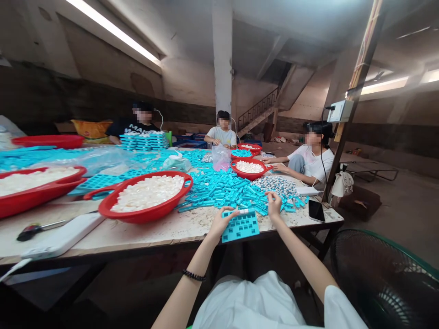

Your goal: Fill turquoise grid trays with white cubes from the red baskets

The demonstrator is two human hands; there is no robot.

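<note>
— Where does the flat turquoise plastic grid tray (240, 225) lie?

— At the near edge of the worn, speckled counter (144, 233), straight ahead of the person, its long side running left to right. The left hand (221, 221) is clamped on its left rim, thumb on top; the right hand (274, 204) is just past the right corner, fingertips pinched together on something too small to tell.

— Which hand is nearer?

— The left, since it touches the tray. A small white cylinder (244, 211) lies at the tray's far edge, between both hands.

— And around them?

— A loose heap of turquoise plastic strips (226, 189) just beyond, glossy and hard-edged, and to the left a red oval plastic basin (146, 195) full of pale, waxy white pieces
</note>
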